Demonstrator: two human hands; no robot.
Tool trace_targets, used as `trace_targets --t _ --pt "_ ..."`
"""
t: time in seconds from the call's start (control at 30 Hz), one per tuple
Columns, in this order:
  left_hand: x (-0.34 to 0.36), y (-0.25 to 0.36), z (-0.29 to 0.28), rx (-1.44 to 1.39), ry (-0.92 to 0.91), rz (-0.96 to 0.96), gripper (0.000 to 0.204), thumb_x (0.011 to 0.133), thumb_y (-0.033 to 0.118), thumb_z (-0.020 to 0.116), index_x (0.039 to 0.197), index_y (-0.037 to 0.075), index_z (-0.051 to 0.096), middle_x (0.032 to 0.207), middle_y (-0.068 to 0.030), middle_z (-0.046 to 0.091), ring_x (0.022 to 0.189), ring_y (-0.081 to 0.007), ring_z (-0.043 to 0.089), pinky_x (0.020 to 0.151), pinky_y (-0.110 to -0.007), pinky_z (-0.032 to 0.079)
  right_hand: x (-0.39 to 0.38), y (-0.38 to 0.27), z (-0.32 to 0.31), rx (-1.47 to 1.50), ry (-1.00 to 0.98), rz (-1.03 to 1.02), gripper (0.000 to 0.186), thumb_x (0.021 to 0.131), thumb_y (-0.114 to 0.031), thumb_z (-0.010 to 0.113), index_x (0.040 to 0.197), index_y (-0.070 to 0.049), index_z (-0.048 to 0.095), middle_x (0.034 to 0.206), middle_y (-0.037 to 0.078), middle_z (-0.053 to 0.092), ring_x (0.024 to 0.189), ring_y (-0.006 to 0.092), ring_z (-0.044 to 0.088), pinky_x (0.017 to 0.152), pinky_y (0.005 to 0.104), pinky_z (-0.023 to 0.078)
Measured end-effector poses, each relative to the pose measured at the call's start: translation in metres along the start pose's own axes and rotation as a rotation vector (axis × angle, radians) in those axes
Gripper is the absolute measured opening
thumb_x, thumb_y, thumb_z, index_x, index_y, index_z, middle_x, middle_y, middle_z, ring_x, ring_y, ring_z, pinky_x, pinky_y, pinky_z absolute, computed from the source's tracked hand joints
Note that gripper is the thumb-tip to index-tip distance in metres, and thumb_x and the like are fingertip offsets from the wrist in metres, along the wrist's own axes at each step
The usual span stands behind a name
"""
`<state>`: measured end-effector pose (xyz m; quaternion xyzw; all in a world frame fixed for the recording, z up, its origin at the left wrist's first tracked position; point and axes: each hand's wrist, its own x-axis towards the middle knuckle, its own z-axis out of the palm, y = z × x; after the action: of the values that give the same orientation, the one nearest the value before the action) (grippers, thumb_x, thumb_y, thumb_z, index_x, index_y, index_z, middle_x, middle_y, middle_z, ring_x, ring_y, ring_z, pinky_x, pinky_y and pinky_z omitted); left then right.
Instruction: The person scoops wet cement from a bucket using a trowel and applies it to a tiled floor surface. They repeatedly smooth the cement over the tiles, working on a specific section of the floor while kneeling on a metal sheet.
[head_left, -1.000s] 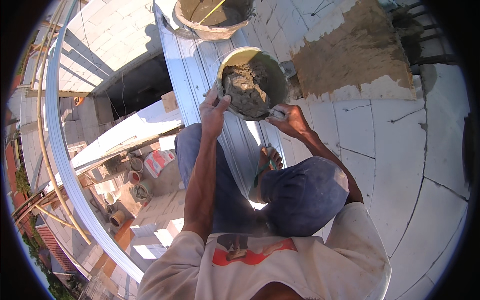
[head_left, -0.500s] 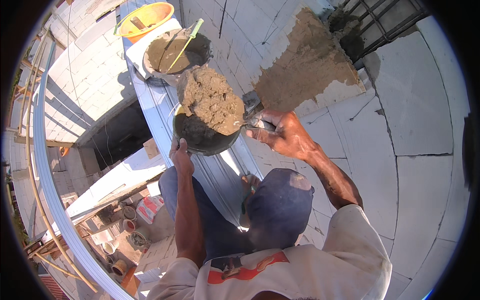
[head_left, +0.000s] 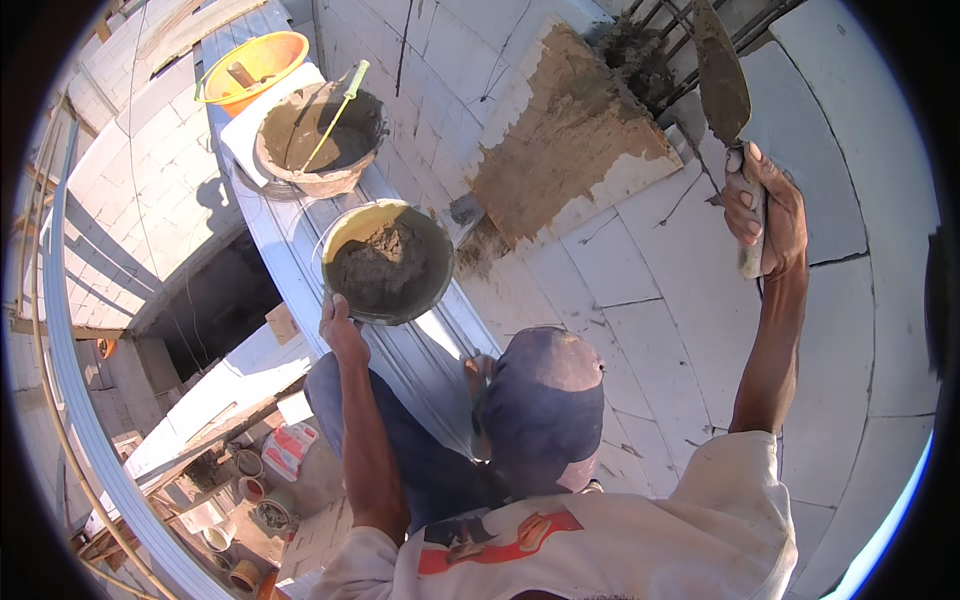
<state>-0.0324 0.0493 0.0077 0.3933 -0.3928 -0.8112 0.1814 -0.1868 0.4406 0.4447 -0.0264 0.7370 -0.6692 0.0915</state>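
Mortar fills the bowl (head_left: 388, 264), gripped at its six o'clock rim by the left hand (head_left: 342, 330). The right hand (head_left: 765, 215) is closed around a trowel (head_left: 724, 75), blade pointing to twelve o'clock against the block wall (head_left: 650, 300).

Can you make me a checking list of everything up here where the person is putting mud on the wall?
Surface: pale metal plank runs beside a white block wall.
Job's things: yellow pan holds grey mortar; trowel raised, mortar on its blade; brown mortar patch on the wall.
Clutter: mortar bucket with a stick in it, orange bucket behind.
Hands: left hand grips the pan's rim; right hand grips the trowel handle.
Cables: nothing seen.
Surroundings: building site far below, with sacks and small pots.
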Motion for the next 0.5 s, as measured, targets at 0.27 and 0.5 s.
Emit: trace_targets --t 0.27,0.5 --pt "-0.004 0.003 0.008 -0.061 -0.247 0.143 0.047 0.101 0.004 0.064 0.147 -0.005 0.054 0.133 -0.0106 0.066 0.115 -0.0170 0.063 0.103 -0.031 0.048 -0.011 0.133 0.072 -0.770 -0.163 0.056 0.039 0.101 -0.039 0.066 0.107 -0.001 0.067 0.072 0.006 0.060 0.057 0.0161 0.059 0.053 0.0327 0.050" --pt "-0.016 -0.004 0.017 0.405 -0.269 0.383 0.050 0.097 0.009 0.068 0.144 -0.005 0.059 0.129 -0.0083 0.064 0.122 -0.0185 0.059 0.108 -0.031 0.044 0.034 0.294 0.132 -1.615 -0.384 -0.503 0.021 0.090 -0.014 0.067 0.105 -0.001 0.067 0.099 0.025 0.071 0.085 0.0357 0.075 0.071 0.0452 0.062"
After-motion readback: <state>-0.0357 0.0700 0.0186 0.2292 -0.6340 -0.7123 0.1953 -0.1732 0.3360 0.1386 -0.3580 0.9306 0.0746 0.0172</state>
